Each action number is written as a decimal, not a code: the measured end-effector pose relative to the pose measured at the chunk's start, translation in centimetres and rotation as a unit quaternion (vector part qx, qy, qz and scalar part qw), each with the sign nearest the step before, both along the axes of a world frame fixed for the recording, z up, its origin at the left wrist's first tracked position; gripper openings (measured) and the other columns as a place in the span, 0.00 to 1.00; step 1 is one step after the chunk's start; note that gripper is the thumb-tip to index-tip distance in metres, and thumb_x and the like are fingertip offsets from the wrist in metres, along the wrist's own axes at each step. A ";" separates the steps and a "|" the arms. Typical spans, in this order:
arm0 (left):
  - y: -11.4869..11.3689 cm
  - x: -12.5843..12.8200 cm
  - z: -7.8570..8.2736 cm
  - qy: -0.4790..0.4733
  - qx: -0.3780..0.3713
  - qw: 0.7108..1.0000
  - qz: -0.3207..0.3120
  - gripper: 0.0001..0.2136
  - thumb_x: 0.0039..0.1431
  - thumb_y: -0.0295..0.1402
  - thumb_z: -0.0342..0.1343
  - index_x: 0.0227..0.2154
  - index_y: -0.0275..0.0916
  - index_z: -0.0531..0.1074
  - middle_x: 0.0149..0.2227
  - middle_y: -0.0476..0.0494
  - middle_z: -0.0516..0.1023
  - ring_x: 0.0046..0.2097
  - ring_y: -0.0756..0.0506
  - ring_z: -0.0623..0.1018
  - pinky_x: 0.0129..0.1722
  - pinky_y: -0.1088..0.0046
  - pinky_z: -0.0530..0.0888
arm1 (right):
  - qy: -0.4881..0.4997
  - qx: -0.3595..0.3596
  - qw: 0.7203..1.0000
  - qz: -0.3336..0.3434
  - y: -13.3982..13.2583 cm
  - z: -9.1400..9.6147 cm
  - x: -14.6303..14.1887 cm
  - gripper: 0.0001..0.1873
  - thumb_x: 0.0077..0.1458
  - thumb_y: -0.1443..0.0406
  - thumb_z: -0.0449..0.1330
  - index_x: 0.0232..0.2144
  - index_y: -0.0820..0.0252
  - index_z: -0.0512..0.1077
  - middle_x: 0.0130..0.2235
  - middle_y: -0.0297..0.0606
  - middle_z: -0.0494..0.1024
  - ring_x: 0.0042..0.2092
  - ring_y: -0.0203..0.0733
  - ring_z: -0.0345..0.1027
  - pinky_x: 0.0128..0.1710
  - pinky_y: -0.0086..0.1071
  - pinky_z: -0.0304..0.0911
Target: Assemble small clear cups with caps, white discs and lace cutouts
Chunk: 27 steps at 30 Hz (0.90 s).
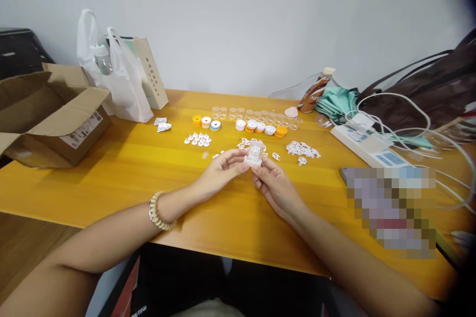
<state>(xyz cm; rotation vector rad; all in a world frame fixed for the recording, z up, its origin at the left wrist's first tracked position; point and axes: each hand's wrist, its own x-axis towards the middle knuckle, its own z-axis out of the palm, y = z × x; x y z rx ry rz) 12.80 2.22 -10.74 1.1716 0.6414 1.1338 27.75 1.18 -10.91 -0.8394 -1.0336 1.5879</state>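
Between my two hands is a small clear plastic cup with white parts inside and a white base (253, 154). My left hand (226, 167) pinches its base from the left, thumb toward me. From the right, my right hand (273, 178) grips the base with thumb and fingers. Behind the cup lies a pile of flat white plastic pieces (243, 143), partly hidden by it. Another pile of such pieces (302, 149) is to the right. White pegged parts (197, 139) stand in a group on the left. Orange and white round caps (252, 124) sit farther back.
A row of clear cups (256, 115) stands behind the caps. At left are an open cardboard box (55, 119) and a white plastic bag (126, 89). A bottle (316, 90), power strip (372, 146), loose cables and a blurred-out flat object (390, 213) occupy the right side.
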 end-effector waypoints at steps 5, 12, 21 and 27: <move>-0.4 0.3 -0.1 -0.019 -0.042 0.999 0.016 0.14 0.50 0.31 0.60 0.40 0.37 0.69 0.41 0.43 0.75 0.42 0.47 0.74 0.48 0.66 0.67 | -0.072 0.058 0.996 -0.017 0.3 -0.1 0.2 0.14 0.43 0.62 0.65 0.36 0.53 0.75 0.28 0.29 0.73 0.25 0.30 0.59 0.25 0.25 0.57; 0.2 -1.5 2.1 0.074 0.077 0.993 -0.049 0.16 0.54 0.30 0.55 0.47 0.39 0.68 0.50 0.40 0.70 0.51 0.45 0.70 0.48 0.69 0.67 | -0.085 0.045 0.992 0.085 -0.4 0.1 -0.1 0.13 0.45 0.64 0.64 0.37 0.55 0.74 0.36 0.33 0.78 0.36 0.36 0.69 0.39 0.32 0.63; 0.2 -0.5 0.8 0.054 0.096 0.990 0.093 0.12 0.48 0.33 0.62 0.34 0.37 0.67 0.31 0.49 0.72 0.33 0.53 0.72 0.33 0.78 0.69 | -0.043 0.060 0.996 0.048 -0.7 -0.2 -0.9 0.14 0.44 0.65 0.65 0.37 0.54 0.74 0.39 0.33 0.78 0.42 0.38 0.70 0.49 0.35 0.61; 1.2 -2.5 2.3 0.089 0.148 0.984 -0.050 0.16 0.56 0.33 0.53 0.48 0.41 0.67 0.53 0.41 0.68 0.53 0.44 0.68 0.50 0.68 0.67 | -0.036 0.040 0.997 0.052 -0.4 0.2 -0.2 0.12 0.45 0.63 0.64 0.36 0.55 0.75 0.38 0.34 0.78 0.36 0.35 0.71 0.43 0.31 0.65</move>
